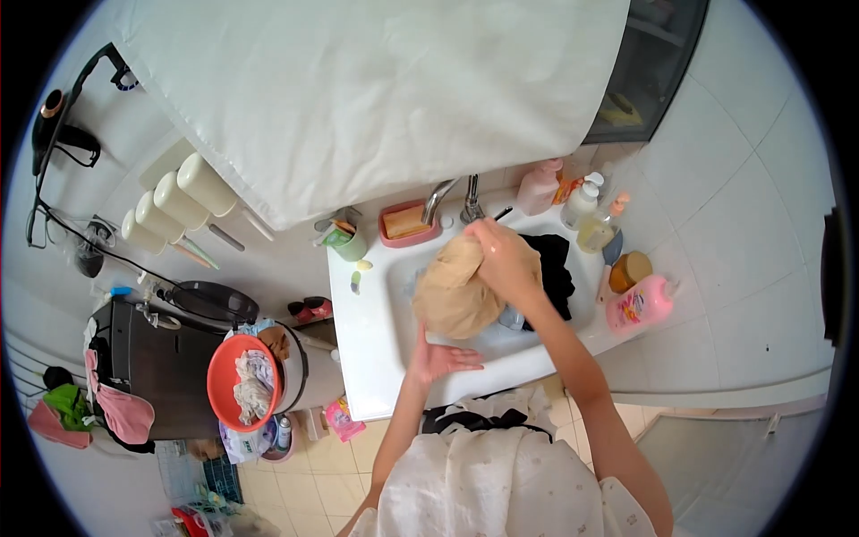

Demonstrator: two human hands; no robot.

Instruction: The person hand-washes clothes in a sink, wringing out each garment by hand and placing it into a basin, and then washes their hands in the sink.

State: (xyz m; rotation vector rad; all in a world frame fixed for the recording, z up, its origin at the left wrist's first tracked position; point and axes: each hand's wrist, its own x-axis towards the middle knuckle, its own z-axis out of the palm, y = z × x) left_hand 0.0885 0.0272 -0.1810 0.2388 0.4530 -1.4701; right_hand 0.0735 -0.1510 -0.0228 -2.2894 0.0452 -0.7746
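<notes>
A bunched beige cloth (458, 291), puffed out into a rounded bundle, is held over the white sink (365, 367). My right hand (501, 259) grips its top with the fingers closed round the fabric. Below the bundle, at the sink's front edge, my left hand (443, 360) is open; its fingers stretch to the right and its thumb points up against the cloth. Dark fabric (548, 268) lies in the right side of the basin. Some light blue fabric (512, 319) shows partly beneath the beige cloth. The faucet (472, 204) stands just behind my right hand.
A pink soap dish (404, 224) and a green cup (349, 243) stand at the sink's back left. Pump bottles (583, 201), a brown jar (633, 267) and a pink bottle (640, 304) line the right side. An orange basin (234, 394) of clothes is at left.
</notes>
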